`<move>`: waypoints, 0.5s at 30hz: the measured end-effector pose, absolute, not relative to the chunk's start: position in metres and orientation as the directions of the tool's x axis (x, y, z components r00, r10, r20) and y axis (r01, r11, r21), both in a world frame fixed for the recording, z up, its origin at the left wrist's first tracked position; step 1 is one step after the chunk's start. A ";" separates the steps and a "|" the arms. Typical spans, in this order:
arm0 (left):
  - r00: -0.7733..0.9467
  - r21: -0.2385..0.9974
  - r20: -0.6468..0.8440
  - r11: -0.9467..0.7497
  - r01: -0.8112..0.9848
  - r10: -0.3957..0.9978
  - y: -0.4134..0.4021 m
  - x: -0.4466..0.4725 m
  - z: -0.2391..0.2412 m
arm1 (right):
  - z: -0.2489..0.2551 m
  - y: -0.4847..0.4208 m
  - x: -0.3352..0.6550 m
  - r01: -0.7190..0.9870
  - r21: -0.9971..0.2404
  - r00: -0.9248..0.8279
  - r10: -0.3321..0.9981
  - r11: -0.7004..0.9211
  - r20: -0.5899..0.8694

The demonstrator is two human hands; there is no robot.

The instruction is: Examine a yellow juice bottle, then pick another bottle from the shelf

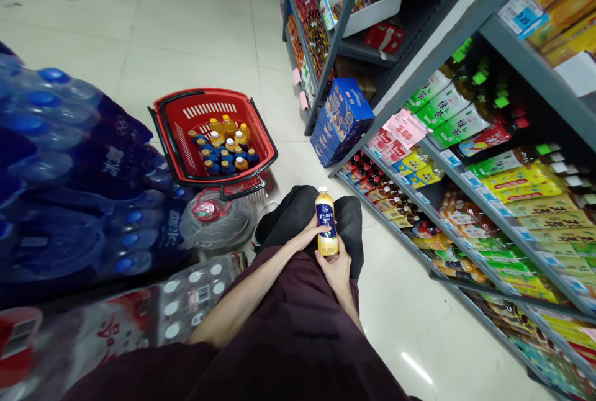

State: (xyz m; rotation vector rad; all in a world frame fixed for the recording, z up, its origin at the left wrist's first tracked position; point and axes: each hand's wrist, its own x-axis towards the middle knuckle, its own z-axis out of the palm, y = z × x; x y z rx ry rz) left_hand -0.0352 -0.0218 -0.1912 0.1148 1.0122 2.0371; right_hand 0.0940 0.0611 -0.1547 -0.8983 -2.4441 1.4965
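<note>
1. Pale tiled floor (195, 41) stretches widely beyond the basket, with a narrower strip between the person's right knee and the shelf.
2. Grey drinks shelving unit (535, 78) fills the right side, its lower edge slanting from upper middle to bottom right; tea and juice bottles pack its tiers.
3. Blue-wrapped packs of bottled water (79, 140) crowd the left, bulging close to the basket and leaving little room there.
4. Red shopping basket (179, 121) stands ahead and left of the knees. Black handles lie along its sides; yellow drinks with white or orange caps cluster inside.
5. Blue cartons (342, 109) are stacked at the shelving unit's far end, narrowing the gap beside it.
6. Yellow juice bottle (327, 227), white-capped and navy-labelled, is held upright over the lap, well apart from basket and shelf.
7. Left hand (311, 233) grips the bottle's side, thumb across the label.
8. Right hand (336, 264) is closed around the bottle's base.
</note>
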 end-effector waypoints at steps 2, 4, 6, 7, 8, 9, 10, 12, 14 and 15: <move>-0.640 0.724 -0.246 -0.301 -0.621 0.728 -0.024 -0.035 -0.188 | -0.155 0.061 0.094 0.411 -0.853 -0.813 0.552 0.322 -0.183; -0.635 0.746 -0.234 -0.283 -0.603 0.736 -0.026 -0.035 -0.185 | -0.155 0.061 0.094 0.407 -0.857 -0.815 0.549 0.316 -0.185; -0.635 0.758 -0.227 -0.276 -0.591 0.739 -0.027 -0.035 -0.183 | -0.156 0.061 0.094 0.402 -0.862 -0.818 0.543 0.309 -0.187; -0.635 0.760 -0.225 -0.275 -0.589 0.739 -0.027 -0.035 -0.182 | -0.157 0.061 0.095 0.399 -0.864 -0.820 0.541 0.306 -0.187; -0.635 0.762 -0.223 -0.274 -0.587 0.739 -0.027 -0.035 -0.181 | -0.158 0.061 0.095 0.395 -0.866 -0.821 0.540 0.305 -0.185; -0.635 0.763 -0.223 -0.273 -0.586 0.740 -0.027 -0.035 -0.180 | -0.158 0.062 0.095 0.393 -0.867 -0.821 0.541 0.305 -0.182; -0.634 0.763 -0.223 -0.272 -0.586 0.740 -0.027 -0.035 -0.180 | -0.158 0.062 0.095 0.393 -0.867 -0.821 0.542 0.307 -0.180; -0.635 0.762 -0.223 -0.274 -0.587 0.740 -0.027 -0.035 -0.180 | -0.158 0.062 0.095 0.397 -0.863 -0.824 0.536 0.313 -0.185; -0.636 0.760 -0.224 -0.276 -0.588 0.739 -0.026 -0.035 -0.181 | -0.157 0.062 0.095 0.398 -0.859 -0.830 0.526 0.324 -0.186; -0.636 0.760 -0.226 -0.276 -0.589 0.738 -0.026 -0.035 -0.181 | -0.156 0.063 0.095 0.395 -0.857 -0.833 0.522 0.329 -0.184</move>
